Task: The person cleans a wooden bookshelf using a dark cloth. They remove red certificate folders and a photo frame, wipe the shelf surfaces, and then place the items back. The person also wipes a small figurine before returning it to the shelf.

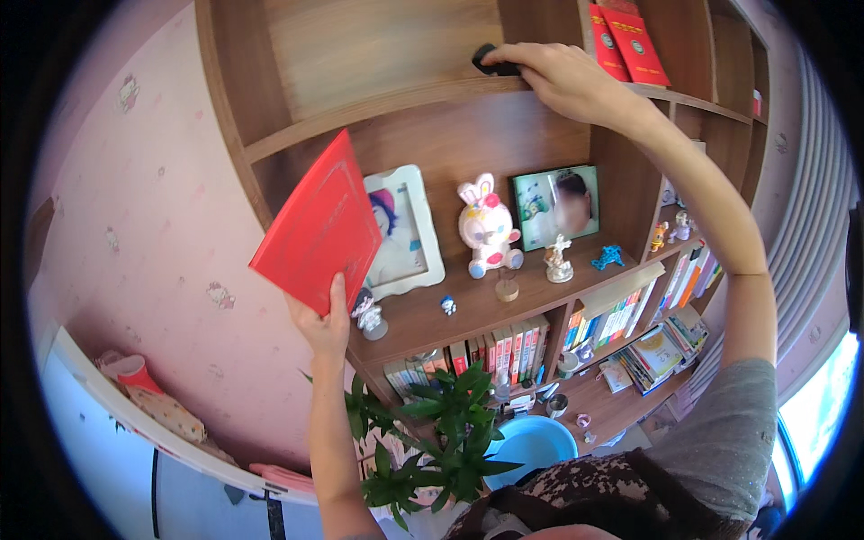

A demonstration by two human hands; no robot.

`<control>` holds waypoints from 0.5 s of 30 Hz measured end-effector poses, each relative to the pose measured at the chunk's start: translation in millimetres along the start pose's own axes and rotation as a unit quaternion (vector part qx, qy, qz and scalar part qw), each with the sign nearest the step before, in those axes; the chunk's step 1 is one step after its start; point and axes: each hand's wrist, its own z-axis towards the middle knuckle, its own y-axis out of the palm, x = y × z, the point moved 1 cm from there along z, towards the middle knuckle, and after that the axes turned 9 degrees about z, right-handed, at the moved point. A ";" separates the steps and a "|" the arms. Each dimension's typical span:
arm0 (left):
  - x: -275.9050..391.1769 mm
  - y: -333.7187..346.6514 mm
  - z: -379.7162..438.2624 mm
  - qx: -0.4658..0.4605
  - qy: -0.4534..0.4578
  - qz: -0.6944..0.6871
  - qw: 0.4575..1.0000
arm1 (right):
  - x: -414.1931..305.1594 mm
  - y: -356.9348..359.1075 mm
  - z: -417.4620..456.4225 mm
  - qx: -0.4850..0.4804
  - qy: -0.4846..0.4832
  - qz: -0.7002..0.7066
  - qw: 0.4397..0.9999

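My left hand [324,320] grips the lower edge of a red folder [320,233], its cover bearing writing, held up before the left end of the wooden bookshelf [405,101]. At the upper shelf's edge my right hand [550,74] holds a small black item [496,62], perhaps a cloth, against the board. Below stand a white picture frame [435,253], a rabbit figure [487,229], a second framed photo [533,229] and a white figurine [559,260]. Two red booklets [638,50] lean in the compartment right of my right hand.
Small figures, among them a blue one [448,305], stand on the middle shelf. Rows of books [516,347] fill the shelf under it. A leafy plant [452,418] and a light-blue basin [533,449] are close below me. Pink wallpaper [169,236] is at the left, a grey curtain [803,202] at the right.
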 end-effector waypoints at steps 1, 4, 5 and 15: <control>0.7 -0.3 -0.1 0.006 0.009 0.025 1.000 | -11.0 12.7 13.7 0.024 -0.023 0.048 0.998; 2.2 -0.5 1.4 0.011 0.022 0.007 1.000 | -73.8 46.1 81.0 -0.054 -0.050 0.160 0.984; 2.7 -0.8 2.1 0.013 0.022 0.011 1.000 | -101.9 56.8 111.2 -0.103 -0.054 0.184 0.976; 3.3 -1.4 1.4 -0.004 -0.022 -0.011 1.000 | -64.6 2.3 38.0 -0.095 -0.029 0.176 0.979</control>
